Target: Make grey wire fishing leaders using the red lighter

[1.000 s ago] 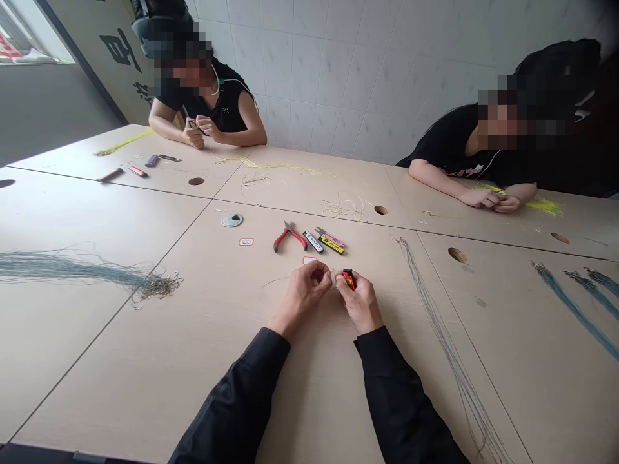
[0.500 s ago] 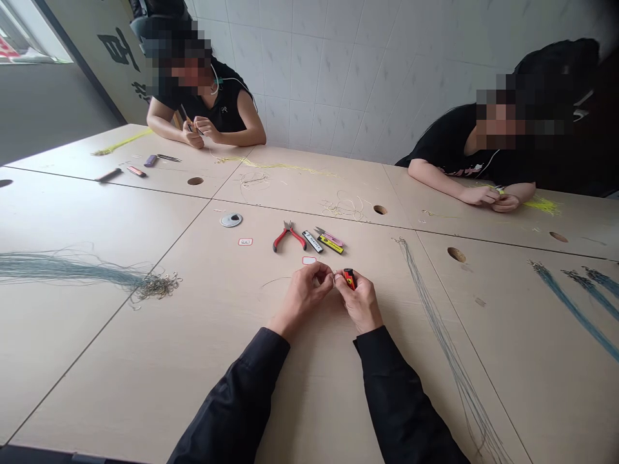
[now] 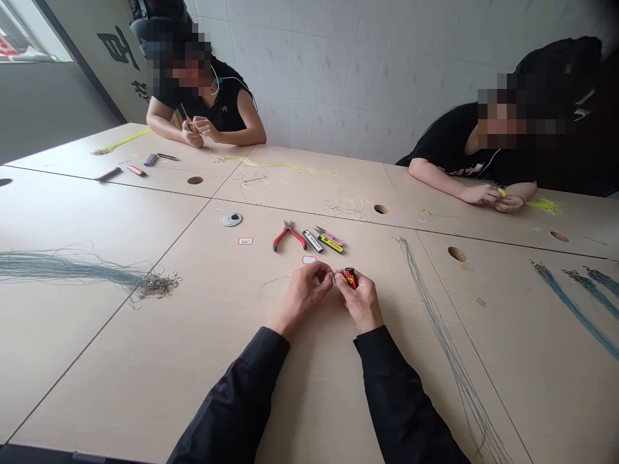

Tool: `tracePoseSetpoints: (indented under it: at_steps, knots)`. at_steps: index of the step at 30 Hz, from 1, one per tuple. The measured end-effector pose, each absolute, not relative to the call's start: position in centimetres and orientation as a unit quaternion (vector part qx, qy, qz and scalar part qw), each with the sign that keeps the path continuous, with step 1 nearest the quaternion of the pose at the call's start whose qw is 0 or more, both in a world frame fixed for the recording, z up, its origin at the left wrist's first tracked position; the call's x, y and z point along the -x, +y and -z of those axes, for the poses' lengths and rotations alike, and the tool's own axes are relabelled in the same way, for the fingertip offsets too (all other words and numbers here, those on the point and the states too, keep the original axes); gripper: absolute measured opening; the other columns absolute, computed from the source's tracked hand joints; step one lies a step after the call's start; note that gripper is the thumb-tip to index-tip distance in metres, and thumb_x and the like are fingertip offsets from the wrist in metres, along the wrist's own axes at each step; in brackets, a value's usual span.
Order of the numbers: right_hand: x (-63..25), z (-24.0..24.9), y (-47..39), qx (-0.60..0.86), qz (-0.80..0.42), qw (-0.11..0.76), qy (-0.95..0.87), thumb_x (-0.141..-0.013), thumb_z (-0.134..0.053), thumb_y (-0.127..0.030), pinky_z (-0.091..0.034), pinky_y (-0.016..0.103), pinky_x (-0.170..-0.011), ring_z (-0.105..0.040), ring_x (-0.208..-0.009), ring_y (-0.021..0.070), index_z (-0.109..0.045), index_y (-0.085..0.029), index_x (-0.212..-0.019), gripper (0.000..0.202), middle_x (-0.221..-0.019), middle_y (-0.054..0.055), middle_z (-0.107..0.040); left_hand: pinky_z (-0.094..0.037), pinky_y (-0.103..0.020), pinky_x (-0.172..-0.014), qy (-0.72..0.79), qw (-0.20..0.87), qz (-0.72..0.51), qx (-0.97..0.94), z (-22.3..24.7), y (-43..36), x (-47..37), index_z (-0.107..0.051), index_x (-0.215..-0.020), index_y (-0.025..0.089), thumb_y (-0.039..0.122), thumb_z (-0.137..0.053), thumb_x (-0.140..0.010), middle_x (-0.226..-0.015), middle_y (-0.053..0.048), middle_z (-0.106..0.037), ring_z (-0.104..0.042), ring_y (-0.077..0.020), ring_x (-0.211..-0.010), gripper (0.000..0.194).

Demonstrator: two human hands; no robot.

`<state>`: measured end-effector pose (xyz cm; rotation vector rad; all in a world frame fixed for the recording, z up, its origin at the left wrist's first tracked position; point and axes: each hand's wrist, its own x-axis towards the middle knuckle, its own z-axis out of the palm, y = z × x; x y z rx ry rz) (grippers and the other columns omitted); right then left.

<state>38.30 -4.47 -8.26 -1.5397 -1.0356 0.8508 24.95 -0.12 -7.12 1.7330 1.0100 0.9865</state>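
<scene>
Above the middle of the table, my left hand (image 3: 311, 283) pinches the end of a thin line (image 3: 275, 279) that trails away to its left. Fingertip to fingertip with it, my right hand (image 3: 359, 298) grips a red and black lighter (image 3: 350, 278). What sits right between the fingertips is too small to make out. Just beyond my hands lie red-handled pliers (image 3: 289, 236), a white lighter-sized case (image 3: 312, 241), a yellow one (image 3: 331, 243) and pink thread snips (image 3: 333, 236). A small red-edged label (image 3: 309, 260) lies near my left fingers.
Left lies a thick bundle of blue-grey cords with metal hooks (image 3: 157, 285); a thinner bundle (image 3: 438, 322) is to my right. Several blue bundles (image 3: 570, 303) sit at far right. A round metal disc (image 3: 231, 220) lies ahead. Across the table, two people (image 3: 207, 103) work with yellow cords (image 3: 280, 164).
My hands stay almost in place, the lighter shifting only very slightly. The hands of the person at right have moved a little, with yellow cord showing more at the fingers.
</scene>
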Motion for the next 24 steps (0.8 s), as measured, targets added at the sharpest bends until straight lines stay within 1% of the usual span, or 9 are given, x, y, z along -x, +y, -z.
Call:
tracePoseSetpoints:
  at_steps: [6, 10, 14, 19, 24]
  knots:
    - [-38.2, 7.8, -4.4, 0.649, -0.345, 0.506, -0.451, -0.074, -0.061, -0.043, -0.044, 0.024, -0.064, -0.052, -0.065, 0.0137, -0.063, -0.014, -0.080, 0.029, -0.069, -0.001, -0.059, -0.038, -0.021, -0.057, 0.411, 0.425, -0.384, -0.710, 6.7, -0.3, -25.0, -0.059, -0.074, 0.015, 0.024, -0.056, -0.081, -0.063, 0.002, -0.056, -0.046, -0.0083, -0.057, 0.011]
    - [-38.1, 7.5, -4.4, 0.655, -0.340, 0.501, -0.452, -0.073, -0.060, -0.043, -0.044, 0.024, -0.065, -0.053, -0.066, 0.0142, -0.064, -0.014, -0.079, 0.029, -0.068, 0.000, -0.060, -0.037, -0.021, -0.056, 0.407, 0.419, -0.385, -0.715, 6.7, -0.3, -25.0, -0.058, -0.074, 0.015, 0.023, -0.056, -0.080, -0.062, 0.002, -0.055, -0.046, -0.0082, -0.057, 0.010]
    - [-38.1, 7.6, -4.4, 0.653, -0.344, 0.505, -0.448, -0.073, -0.061, -0.043, -0.043, 0.024, -0.062, -0.052, -0.063, 0.0136, -0.064, -0.014, -0.081, 0.030, -0.067, 0.000, -0.059, -0.038, -0.021, -0.057, 0.406, 0.428, -0.396, -0.704, 7.1, -0.3, -25.1, -0.059, -0.074, 0.015, 0.024, -0.056, -0.082, -0.064, 0.002, -0.056, -0.047, -0.0085, -0.058, 0.012]
    - [-38.3, 8.2, -4.4, 0.646, -0.347, 0.520, -0.438, -0.077, -0.061, -0.046, -0.038, 0.023, -0.052, -0.044, -0.054, 0.0117, -0.064, -0.015, -0.081, 0.032, -0.057, -0.003, -0.049, -0.039, -0.022, -0.059, 0.396, 0.454, -0.407, -0.687, 7.6, -0.1, -25.0, -0.061, -0.079, 0.015, 0.028, -0.055, -0.085, -0.066, 0.001, -0.058, -0.049, -0.0097, -0.060, 0.014]
    - [-38.5, 8.6, -4.4, 0.639, -0.335, 0.537, -0.437, -0.082, -0.056, -0.052, -0.037, 0.023, -0.050, -0.041, -0.050, 0.0117, -0.067, -0.014, -0.091, 0.041, -0.052, -0.005, -0.044, -0.041, -0.023, -0.061, 0.384, 0.480, -0.412, -0.673, 7.6, -0.1, -25.0, -0.060, -0.082, 0.015, 0.029, -0.054, -0.087, -0.072, -0.001, -0.061, -0.053, -0.0109, -0.064, 0.016]
